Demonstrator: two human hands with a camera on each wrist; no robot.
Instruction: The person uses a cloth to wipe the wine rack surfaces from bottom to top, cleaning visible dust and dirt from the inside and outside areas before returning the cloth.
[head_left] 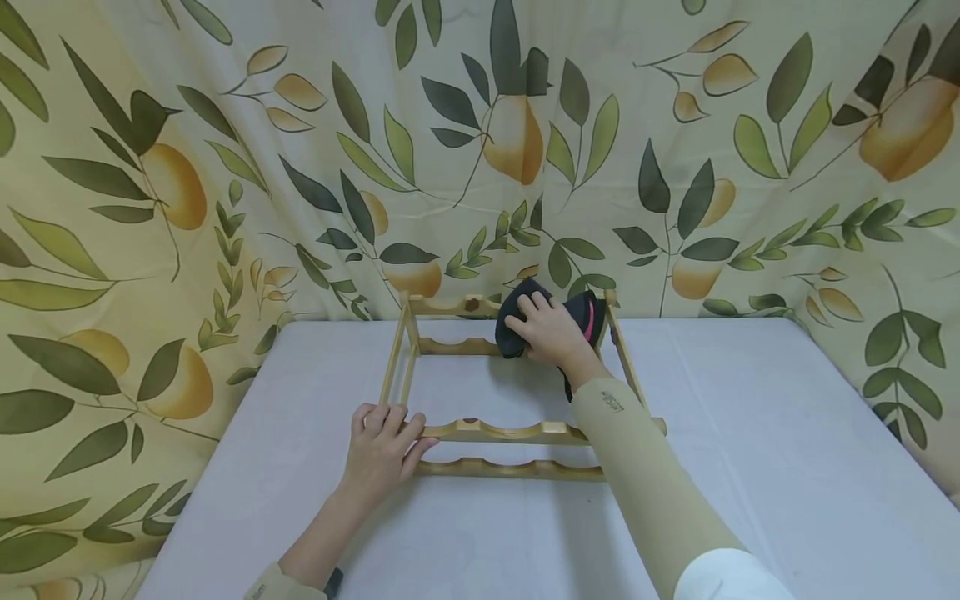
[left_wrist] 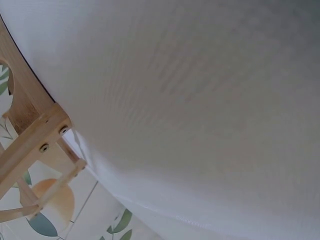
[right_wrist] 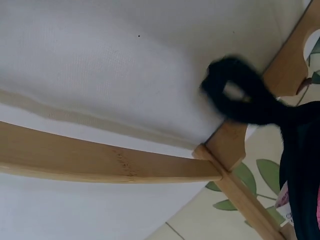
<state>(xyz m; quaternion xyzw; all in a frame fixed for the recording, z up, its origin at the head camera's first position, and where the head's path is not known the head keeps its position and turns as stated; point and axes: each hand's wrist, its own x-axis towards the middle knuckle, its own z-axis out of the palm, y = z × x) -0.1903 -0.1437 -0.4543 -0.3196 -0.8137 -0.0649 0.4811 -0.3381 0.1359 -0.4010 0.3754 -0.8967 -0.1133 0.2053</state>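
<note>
A light wooden rack (head_left: 508, 432) with scalloped rails stands on the white-covered table. At its front left corner my left hand (head_left: 381, 448) grips the frame, fingers over the top and thumb along the front rail. Toward the rack's back right, my right hand (head_left: 553, 333) holds a black fabric item (head_left: 510, 333) with a pink stripe, above the rack's back rails. A strap loop of the black item (right_wrist: 235, 95) dangles in the right wrist view, where a white label also shows. The item's exact kind is unclear. Neither hand appears in its own wrist view.
The table (head_left: 750, 467) has a white cloth and stands against a curtain (head_left: 465, 150) printed with leaves and fruit. Part of the rack's right side is covered by the right sleeve (head_left: 645, 467).
</note>
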